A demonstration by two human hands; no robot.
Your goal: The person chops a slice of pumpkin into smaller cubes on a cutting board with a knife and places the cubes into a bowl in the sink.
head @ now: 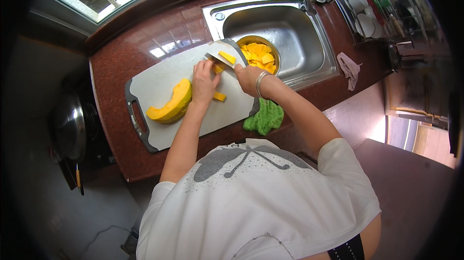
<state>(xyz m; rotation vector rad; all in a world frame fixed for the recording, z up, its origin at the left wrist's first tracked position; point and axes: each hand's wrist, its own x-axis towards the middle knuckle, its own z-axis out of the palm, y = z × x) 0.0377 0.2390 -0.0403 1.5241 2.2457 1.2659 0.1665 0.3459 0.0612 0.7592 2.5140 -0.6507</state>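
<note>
My right hand (249, 80), with silver bangles at its wrist, grips a kitchen knife (220, 59) whose blade rests low over a light grey cutting board (163, 75). Just beside the blade, the fingers of my left hand (203, 84) hold a pumpkin piece (218, 68), partly hidden by them. One cut pumpkin strip (227, 57) lies on the blade's far side. Another pumpkin chunk (219, 96) is on the board between my wrists. To the left of my left hand lies a large curved pumpkin wedge (173, 105), its skin greenish yellow.
A metal bowl (277, 52) of pumpkin pieces (258, 56) stands in the steel sink (304, 42), close to the board's right end. A green cloth (266, 117) touches the board's near right corner. Farther out are a pink cloth (349, 70), a dish rack (377, 10) and a lidded wok (67, 126).
</note>
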